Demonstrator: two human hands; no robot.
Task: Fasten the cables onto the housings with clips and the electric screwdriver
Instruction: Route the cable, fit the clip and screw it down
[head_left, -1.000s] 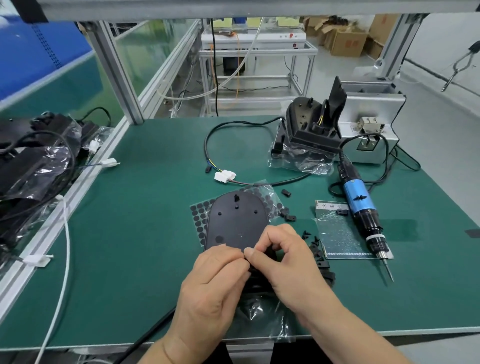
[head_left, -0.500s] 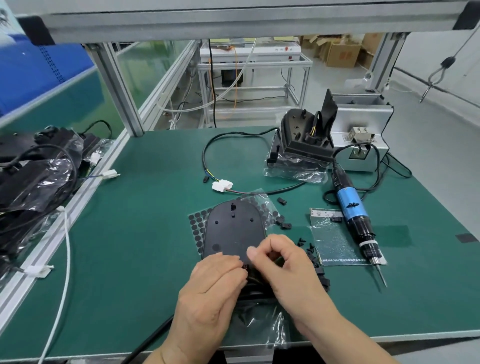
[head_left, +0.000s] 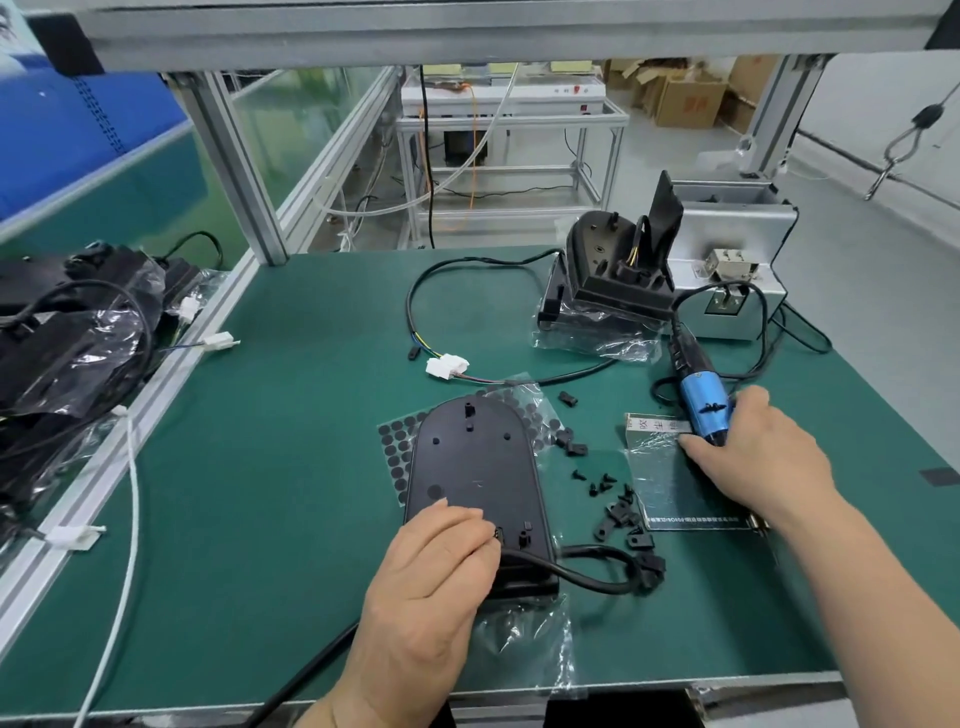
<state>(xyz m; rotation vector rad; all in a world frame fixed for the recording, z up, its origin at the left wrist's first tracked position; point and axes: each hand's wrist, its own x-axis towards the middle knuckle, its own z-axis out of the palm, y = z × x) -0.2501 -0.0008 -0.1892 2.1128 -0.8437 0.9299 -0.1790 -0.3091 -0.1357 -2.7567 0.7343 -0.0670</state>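
At lower centre, the housing (head_left: 475, 488) and cable (head_left: 582, 574) are pressed down by the flattened left hand (head_left: 431, 577); at right, the screwdriver (head_left: 701, 410) is apparently gripped by the curled right hand (head_left: 753, 457).

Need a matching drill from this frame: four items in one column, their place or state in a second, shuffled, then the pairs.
Items:
1. electric screwdriver
2. flat black housing
3. white connector
4. loose black clips

Place or state:
A. scattered on the mat, right of the flat housing
B. under the right hand, lying on the mat
C. pressed down by the left hand at its near end
D. at a cable's end, beyond the flat housing

Pairs: 1-B, 2-C, 3-D, 4-A
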